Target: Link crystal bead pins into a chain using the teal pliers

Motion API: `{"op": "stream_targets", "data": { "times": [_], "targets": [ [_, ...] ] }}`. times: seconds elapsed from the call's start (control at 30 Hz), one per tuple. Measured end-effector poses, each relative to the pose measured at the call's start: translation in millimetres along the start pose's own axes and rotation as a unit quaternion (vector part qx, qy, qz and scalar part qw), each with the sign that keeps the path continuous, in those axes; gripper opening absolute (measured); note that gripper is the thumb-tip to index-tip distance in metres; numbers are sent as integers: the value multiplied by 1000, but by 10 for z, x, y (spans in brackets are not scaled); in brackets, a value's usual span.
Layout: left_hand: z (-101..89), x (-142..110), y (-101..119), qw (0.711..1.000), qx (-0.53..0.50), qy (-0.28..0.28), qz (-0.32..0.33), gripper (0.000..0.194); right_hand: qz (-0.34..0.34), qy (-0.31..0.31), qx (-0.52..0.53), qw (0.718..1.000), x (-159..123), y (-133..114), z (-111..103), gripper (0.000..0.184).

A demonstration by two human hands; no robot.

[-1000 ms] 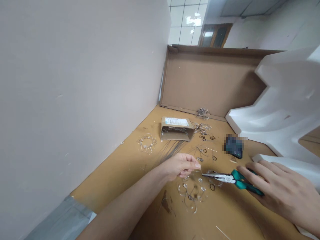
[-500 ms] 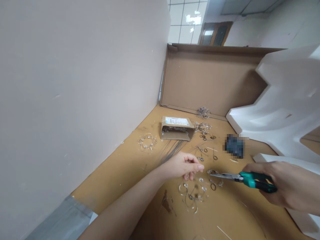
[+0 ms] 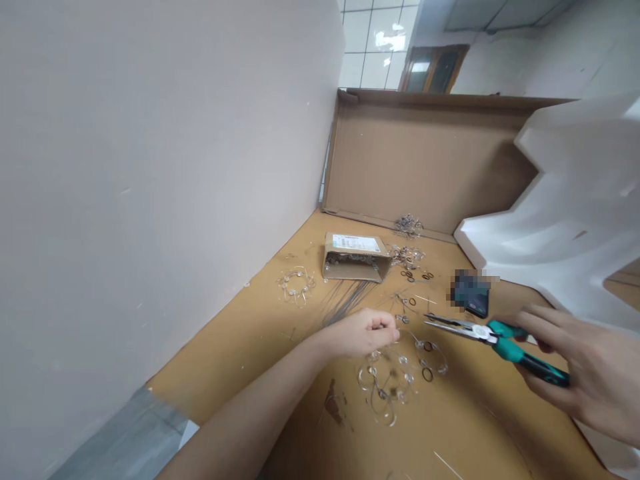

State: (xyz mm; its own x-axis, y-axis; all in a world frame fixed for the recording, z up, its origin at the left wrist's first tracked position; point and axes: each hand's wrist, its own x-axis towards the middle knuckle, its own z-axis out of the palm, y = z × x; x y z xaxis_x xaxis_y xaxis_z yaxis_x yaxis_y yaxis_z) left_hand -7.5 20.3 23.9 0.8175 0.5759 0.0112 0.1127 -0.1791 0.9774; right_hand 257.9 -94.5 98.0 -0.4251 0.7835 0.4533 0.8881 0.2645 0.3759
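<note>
My left hand rests on the brown tabletop with its fingers pinched on the top of a looped wire-and-bead piece that lies in front of it. My right hand holds green-handled long-nose pliers lifted above the table, jaws slightly apart and pointing left toward my left hand. Small dark rings lie scattered between the two hands.
A small open cardboard box and a bundle of straight wires lie behind my left hand. Another wire loop piece sits near the white wall. A cardboard panel stands at the back, white foam at right.
My right hand picked the pliers up off the table and raised them, jaws now higher and opened a little. My left hand stayed pinched on the wire piece.
</note>
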Motion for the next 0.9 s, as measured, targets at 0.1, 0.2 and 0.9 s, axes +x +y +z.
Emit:
{"op": "stream_targets", "data": {
  "times": [0.1,0.2,0.9],
  "targets": [
    [27,29,-2,995,-94,15,-32,20,-99,1,-46,994,3,-115,-34,30],
    [52,40,26,983,-178,14,-48,19,-176,50,-91,979,23,-242,-81,38],
    [64,41,37,974,-219,6,-62,17,-181,45,-91,978,120,-392,-61,36]
  ]
}}
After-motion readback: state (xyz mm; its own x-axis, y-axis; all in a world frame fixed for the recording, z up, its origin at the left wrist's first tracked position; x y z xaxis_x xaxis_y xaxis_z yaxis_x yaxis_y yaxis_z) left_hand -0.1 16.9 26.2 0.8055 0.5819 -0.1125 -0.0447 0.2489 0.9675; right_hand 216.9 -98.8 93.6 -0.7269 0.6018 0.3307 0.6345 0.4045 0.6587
